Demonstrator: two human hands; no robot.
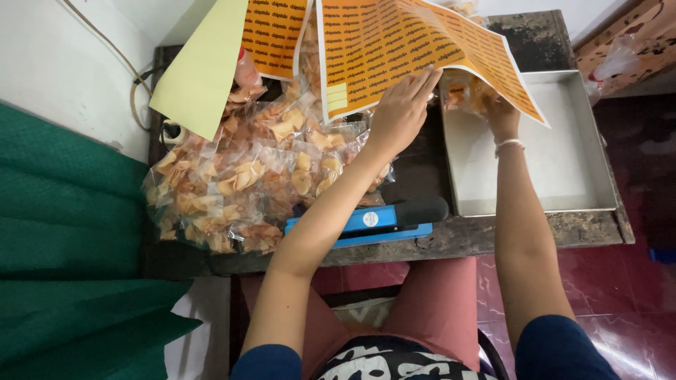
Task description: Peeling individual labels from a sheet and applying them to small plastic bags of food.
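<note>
Nearest the camera: the seated person's lap, in pink-red trousers (436,309) with dark blue sleeves (563,348) at the bottom edge. Both bare forearms extend away from the body over a dark, worn counter (422,246).

Far left: a green cloth (63,232) covers the area beside the counter. A pale yellow sheet (193,74), the blank back of a label sheet, leans above the counter's left end. Below it lies a heap of clear bags of chips (239,183), orange and pale, piled against one another and covering the counter's left half.

Centre: a blue heat sealer (366,224) with a black handle lies at the counter's near edge, just beside the heap. The left hand (401,112) is flat, fingers extended and close together, palm pressed on the lower edge of a large orange label sheet (415,49). This sheet spans the upper centre and overhangs the heap and the tray.

Right: the right hand (500,116), with a pale wristband, is partly hidden under the sheet's right edge. It appears closed on a small bag of chips (465,91); the fingers themselves are mostly covered. Under it sits a shallow grey metal tray (563,162) on the counter's right half. Dark red floor tiles (634,295) show at far right.
</note>
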